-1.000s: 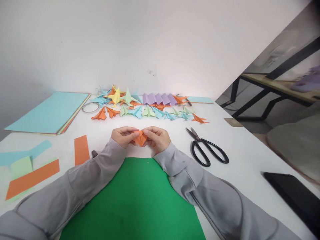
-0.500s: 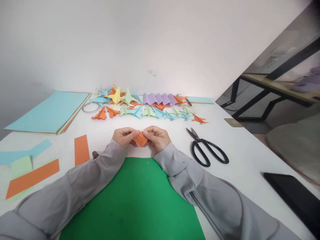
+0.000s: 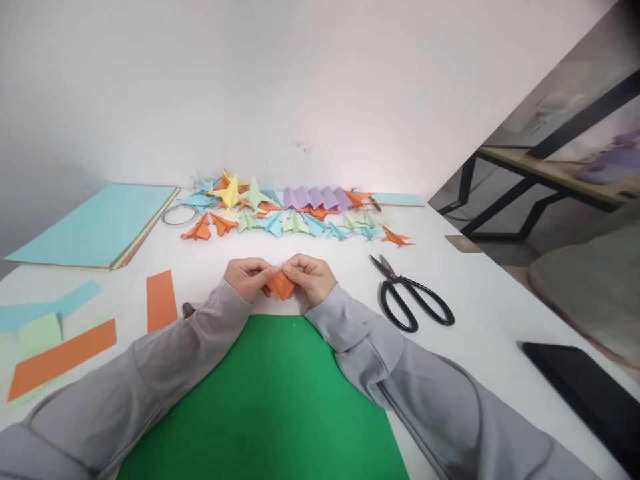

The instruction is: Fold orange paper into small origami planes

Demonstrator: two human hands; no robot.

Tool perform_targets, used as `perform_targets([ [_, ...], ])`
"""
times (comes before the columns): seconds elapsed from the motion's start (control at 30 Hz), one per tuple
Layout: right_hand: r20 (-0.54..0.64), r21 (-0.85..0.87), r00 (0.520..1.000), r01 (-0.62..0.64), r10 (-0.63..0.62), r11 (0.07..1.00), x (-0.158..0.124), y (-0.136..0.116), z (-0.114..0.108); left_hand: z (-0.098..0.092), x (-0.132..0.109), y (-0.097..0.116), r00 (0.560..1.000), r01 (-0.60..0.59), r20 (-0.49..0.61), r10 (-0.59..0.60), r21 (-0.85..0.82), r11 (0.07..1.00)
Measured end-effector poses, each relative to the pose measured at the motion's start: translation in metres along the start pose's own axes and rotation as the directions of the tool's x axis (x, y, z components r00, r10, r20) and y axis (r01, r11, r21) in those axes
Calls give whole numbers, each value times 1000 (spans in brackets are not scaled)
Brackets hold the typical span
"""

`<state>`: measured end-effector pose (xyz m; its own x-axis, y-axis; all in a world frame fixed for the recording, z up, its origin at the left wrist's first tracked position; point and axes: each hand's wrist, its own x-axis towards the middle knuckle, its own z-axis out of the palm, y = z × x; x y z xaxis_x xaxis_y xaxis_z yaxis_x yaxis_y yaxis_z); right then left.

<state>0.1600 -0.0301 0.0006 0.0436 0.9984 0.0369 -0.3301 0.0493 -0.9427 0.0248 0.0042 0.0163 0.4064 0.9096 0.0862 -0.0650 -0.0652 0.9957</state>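
A small piece of folded orange paper [image 3: 282, 287] is pinched between both hands, its pointed end facing down toward me. My left hand [image 3: 250, 278] grips its left side with thumb and fingers closed. On the other side my right hand [image 3: 311, 279] holds it the same way, and the two thumbs nearly meet at the top edge. The fingers cover much of the paper's sides and back. Just below the hands lies a green sheet [image 3: 270, 400] on the white table, partly under the forearms.
Folded paper figures [image 3: 295, 223] in several colours line the wall behind the hands. Black-handled scissors [image 3: 400, 290] lie partly open at right, near a black flat device [image 3: 580, 393]. Blue sheets [image 3: 95, 223], a ring-shaped roll [image 3: 179, 215] and orange strips [image 3: 161, 300] are at left.
My thumbs have drawn closer together over the top of the folded orange paper, which sits slightly lower and more tilted. Nothing else on the table has moved.
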Motion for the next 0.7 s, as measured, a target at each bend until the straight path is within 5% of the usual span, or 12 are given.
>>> perform_targets([
  [0.37, 34, 33, 998, -59, 58, 998, -1, 0, 0, -2, 1, 0, 990, 104, 103, -93, -107, 989],
  [0.7, 9, -82, 999, -40, 40, 996, -3, -2, 4, 1, -3, -7, 984, 56, 168, -61, 40, 998],
])
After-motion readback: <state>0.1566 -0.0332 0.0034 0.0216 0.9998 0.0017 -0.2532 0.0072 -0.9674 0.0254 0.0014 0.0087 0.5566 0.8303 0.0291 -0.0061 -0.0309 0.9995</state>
